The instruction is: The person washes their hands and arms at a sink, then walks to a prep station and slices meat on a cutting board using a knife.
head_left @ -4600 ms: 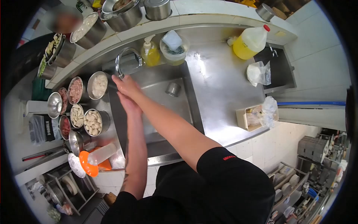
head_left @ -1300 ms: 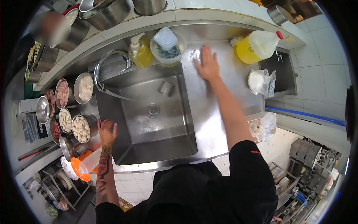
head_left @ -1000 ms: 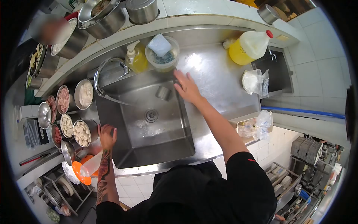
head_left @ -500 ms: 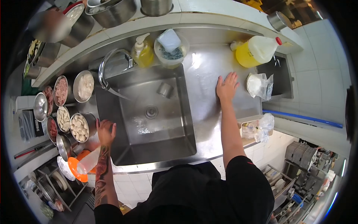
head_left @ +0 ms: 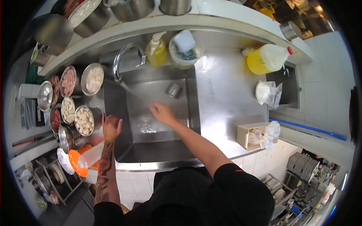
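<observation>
My left hand rests at the left rim of the steel sink, fingers apart and holding nothing. Close beside it stands a metal pot of round white pieces. Over the basin is my right hand, its fingers curled in, slightly blurred, with nothing visible in them. Water streams from the curved faucet into the sink, to the left of that hand. A small metal cup lies on its side on the basin floor, just beyond my right hand, not touched.
Behind the sink are a soap pump bottle and a tub with a sponge. To the right stand a jug of yellow liquid, a plastic bag and a beige bin. Several food pots line the left.
My right hand has left the steel counter, moved left over the sink, and its fingers have curled in. The left hand stays at the sink's left rim. The view has shifted slightly.
</observation>
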Tool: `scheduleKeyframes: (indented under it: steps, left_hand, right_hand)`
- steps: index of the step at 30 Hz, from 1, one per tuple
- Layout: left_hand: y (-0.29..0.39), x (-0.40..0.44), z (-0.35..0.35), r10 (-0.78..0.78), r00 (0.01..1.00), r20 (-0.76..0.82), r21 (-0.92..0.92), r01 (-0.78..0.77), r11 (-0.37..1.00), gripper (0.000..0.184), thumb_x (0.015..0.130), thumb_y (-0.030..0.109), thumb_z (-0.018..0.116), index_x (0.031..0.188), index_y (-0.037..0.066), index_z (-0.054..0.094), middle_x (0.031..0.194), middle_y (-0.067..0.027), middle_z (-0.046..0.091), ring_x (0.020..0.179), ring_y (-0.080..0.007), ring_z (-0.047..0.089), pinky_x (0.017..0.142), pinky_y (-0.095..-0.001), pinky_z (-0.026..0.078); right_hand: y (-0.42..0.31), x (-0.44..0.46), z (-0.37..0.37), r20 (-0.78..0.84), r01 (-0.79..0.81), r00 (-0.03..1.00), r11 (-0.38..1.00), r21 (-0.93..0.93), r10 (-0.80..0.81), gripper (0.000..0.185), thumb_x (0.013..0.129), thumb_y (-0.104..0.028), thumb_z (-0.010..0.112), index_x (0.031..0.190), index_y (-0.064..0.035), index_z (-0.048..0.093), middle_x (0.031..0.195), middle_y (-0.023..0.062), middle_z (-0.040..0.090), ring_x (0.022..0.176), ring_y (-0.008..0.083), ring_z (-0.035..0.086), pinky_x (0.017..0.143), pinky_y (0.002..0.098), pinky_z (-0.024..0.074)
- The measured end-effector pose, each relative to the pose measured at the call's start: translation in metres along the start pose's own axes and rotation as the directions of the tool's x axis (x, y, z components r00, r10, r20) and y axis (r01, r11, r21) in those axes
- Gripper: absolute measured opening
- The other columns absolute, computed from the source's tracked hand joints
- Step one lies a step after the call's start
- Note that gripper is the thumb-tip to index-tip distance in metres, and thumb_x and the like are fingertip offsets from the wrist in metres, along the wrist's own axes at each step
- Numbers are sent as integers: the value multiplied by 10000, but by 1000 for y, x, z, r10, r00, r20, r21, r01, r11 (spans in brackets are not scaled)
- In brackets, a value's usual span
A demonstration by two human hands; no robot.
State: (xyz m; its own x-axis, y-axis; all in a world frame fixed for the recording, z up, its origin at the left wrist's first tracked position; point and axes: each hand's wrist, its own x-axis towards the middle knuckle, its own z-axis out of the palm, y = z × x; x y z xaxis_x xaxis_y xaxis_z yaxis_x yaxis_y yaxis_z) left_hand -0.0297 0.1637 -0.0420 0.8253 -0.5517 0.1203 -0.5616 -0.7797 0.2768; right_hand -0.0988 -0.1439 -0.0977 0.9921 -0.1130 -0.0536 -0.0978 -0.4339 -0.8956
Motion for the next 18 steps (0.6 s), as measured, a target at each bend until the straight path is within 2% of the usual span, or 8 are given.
scheduleKeyframes:
  steps: [2, 4, 7, 10, 14, 16, 17, 18]
  left_hand:
    - [4, 3, -4, 0, 1000, 1, -12, 0, 1000, 199, 877, 276, 687, 840, 83, 717, 891, -57, 709, 1048, -271, 627, 1173, -548, 260]
    - [0, 2, -1, 3, 1000, -7, -18, -3, 1000, 195, 875, 273, 688, 832, 84, 715, 887, -62, 706, 1043, -273, 629, 1169, -548, 265]
    - [-4, 0, 1, 9, 999, -52, -20, -10, 1000, 195, 865, 267, 694, 812, 80, 708, 873, -74, 699, 1024, -277, 633, 1157, -553, 284]
    - [-8, -1, 3, 16, 999, -50, -28, -17, 999, 209, 854, 266, 702, 791, 66, 698, 864, -81, 695, 1014, -277, 634, 1153, -553, 290]
    - [-7, -2, 0, 13, 999, -31, -40, -14, 999, 201, 862, 255, 692, 807, 62, 703, 875, -85, 698, 1017, -278, 636, 1156, -556, 283]
    - [-9, 0, -3, -5, 1000, -23, -59, 3, 998, 200, 861, 253, 691, 806, 62, 703, 875, -88, 697, 1015, -282, 635, 1155, -557, 284]
    - [-9, -1, -3, -4, 999, -39, -50, 2, 999, 216, 851, 262, 698, 783, 57, 695, 865, -96, 694, 1013, -284, 634, 1156, -553, 285]
    - [-7, -3, -1, 0, 999, -49, -45, -3, 999, 234, 841, 270, 706, 760, 52, 686, 855, -104, 691, 1011, -287, 632, 1157, -549, 287]
  right_hand:
    - [-7, 17, 29, -41, -84, 995, 991, 105, 89, 436, 1001, -335, 574, 1228, 35, 605, 1181, 211, 680, 1048, 324, 686, 900, 407, 552]
    - [-7, 62, 46, -40, -206, 931, 609, 766, 364, 366, 1020, -320, 563, 1127, 22, 640, 935, 141, 702, 802, 212, 710, 708, 334, 586]
    - [-52, 102, 33, 118, -262, 951, 540, 800, 287, 364, 1043, -345, 521, 1046, -2, 645, 764, 64, 632, 597, 123, 627, 526, 263, 533]
    - [-84, 121, 29, 183, -289, 956, 616, 733, 231, 410, 1047, -394, 500, 901, -34, 629, 636, 32, 572, 456, 123, 535, 413, 257, 438]
    - [-110, 120, 33, 30, -193, 967, 645, 740, 255, 476, 1047, -433, 488, 738, -79, 568, 561, 1, 507, 417, 104, 466, 386, 254, 354]
    - [-104, 117, 32, 208, -239, 915, 48, 970, 347, 517, 1039, -456, 503, 657, -109, 519, 533, -14, 475, 430, 92, 457, 396, 264, 324]
    - [-104, 119, 39, 214, -246, 913, 49, 968, 346, 517, 1039, -456, 503, 657, -109, 519, 533, -14, 475, 430, 92, 457, 396, 264, 324]
    - [-105, 119, 48, -57, -51, 980, 520, 853, 190, 518, 1035, -459, 515, 651, -111, 513, 529, -14, 469, 412, 91, 436, 381, 265, 305]
